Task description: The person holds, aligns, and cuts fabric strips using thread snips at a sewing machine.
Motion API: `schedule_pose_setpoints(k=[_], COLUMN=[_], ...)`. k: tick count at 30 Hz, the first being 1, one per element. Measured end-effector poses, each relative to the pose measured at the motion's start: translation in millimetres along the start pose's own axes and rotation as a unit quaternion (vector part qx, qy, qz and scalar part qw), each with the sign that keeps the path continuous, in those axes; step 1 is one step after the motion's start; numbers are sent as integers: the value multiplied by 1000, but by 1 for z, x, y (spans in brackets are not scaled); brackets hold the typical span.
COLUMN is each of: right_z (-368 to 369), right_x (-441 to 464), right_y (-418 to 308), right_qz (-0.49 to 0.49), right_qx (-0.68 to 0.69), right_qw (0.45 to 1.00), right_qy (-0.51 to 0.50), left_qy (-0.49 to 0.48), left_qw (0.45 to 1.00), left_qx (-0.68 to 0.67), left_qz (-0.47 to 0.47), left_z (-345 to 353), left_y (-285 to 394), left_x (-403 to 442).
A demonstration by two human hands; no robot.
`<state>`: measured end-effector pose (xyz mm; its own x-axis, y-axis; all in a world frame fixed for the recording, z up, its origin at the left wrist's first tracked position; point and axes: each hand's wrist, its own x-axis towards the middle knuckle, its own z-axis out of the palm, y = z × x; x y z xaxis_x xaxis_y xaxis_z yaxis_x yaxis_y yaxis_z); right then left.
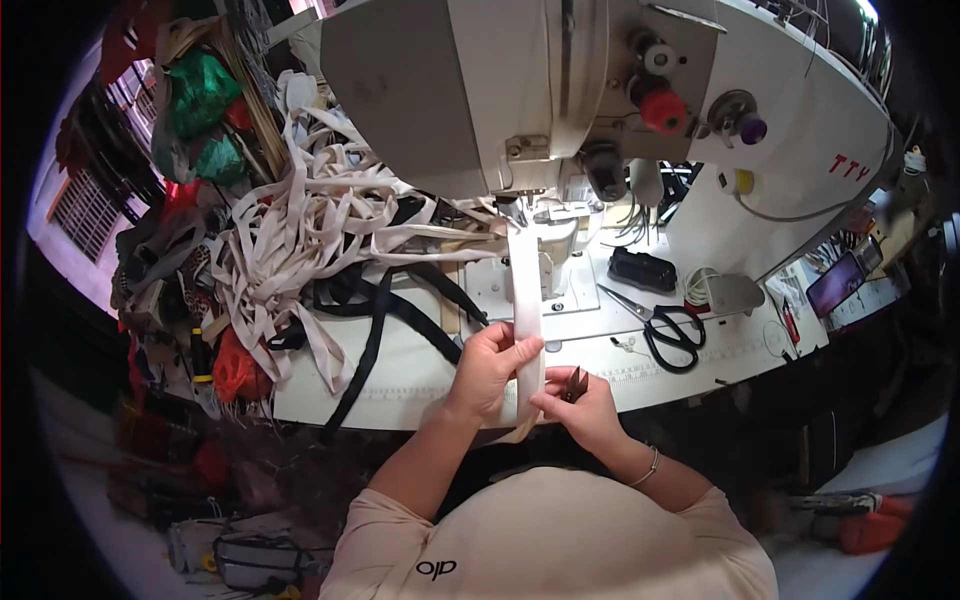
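A white fabric strap [527, 290] runs from under the needle area of the sewing machine [545, 170] down toward my body. My left hand [485, 372] pinches it along its left edge, thumb on top. Lower down, my right hand [588, 408] grips the same strap between thumb and fingers. Dark pointed blades [577, 383], apparently thread snips, stick up from my right hand; their handle is hidden in the palm. The strap's lower part bends over near the table's front edge.
Left of the machine lies a tangled heap of white straps [290, 240], with black straps [375, 340] in front. Black-handled scissors [672, 338], a black case [642, 270] and a phone [836, 285] lie to the right. A ruler scale [640, 372] runs along the table's front.
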<state>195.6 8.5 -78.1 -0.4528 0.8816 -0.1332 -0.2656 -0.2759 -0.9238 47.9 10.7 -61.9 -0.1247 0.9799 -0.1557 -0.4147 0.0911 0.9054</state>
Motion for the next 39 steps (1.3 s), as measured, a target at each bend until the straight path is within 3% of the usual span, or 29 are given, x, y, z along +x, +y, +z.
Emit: schedule_pose_setpoints(k=[6,15,26,35,39], right_z=[-5,-12,-8,-1,-4], right_x=[-8,-28,4,29,27], right_y=[3,-32,-32,-39,-29], right_qz=[-9,0,-42,-39,-18], right_qx=[-30,-33,-28,-13,-44], right_qw=[1000,995,996,998,998], right_qy=[-2,-91,-68,-51,-46], left_qy=[-8,-64,-88,-61,-36], left_qw=[1000,991,992,994,987], left_qx=[16,-112,-94,-47,106], left_qz=[11,-22,4,72,113], left_z=[-1,9,3,6,-4], left_y=[-5,20,30,41,11], left_x=[-1,-6,24,43,20])
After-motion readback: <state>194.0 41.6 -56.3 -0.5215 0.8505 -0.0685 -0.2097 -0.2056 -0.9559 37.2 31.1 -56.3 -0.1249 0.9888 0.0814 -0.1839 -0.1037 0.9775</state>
